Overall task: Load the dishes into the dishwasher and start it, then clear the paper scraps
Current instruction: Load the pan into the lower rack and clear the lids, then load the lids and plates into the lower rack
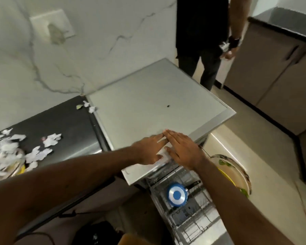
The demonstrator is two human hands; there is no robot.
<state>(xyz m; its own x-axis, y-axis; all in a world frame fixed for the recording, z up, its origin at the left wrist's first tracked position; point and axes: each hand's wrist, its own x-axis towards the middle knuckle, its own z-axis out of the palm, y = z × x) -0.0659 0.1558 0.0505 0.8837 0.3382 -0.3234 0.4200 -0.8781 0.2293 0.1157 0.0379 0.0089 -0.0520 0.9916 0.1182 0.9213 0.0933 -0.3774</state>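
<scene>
Both your hands lie flat on the dishwasher (pixel 157 103) top, at its front edge. Your left hand (pixel 148 149) and right hand (pixel 182 149) have straight fingers, holding nothing, and their fingertips meet in a point (palms down, side by side).

Below that edge the rack (pixel 193 218) is pulled out. A blue pan (pixel 177 194) sits in it bottom up, its black handle pointing toward the right side of the rack. A plate (pixel 240 172) with a leaf print shows just right of your right forearm; you cannot tell what it rests on.

The scraps (pixel 7 149) are heaped at the left end of the dark desk (pixel 65 121), with loose ones spread toward its middle. A few more lie at its back right corner, touching the dishwasher's side.

Another person (pixel 201 32) in dark clothes stands beyond the dishwasher's far corner.
</scene>
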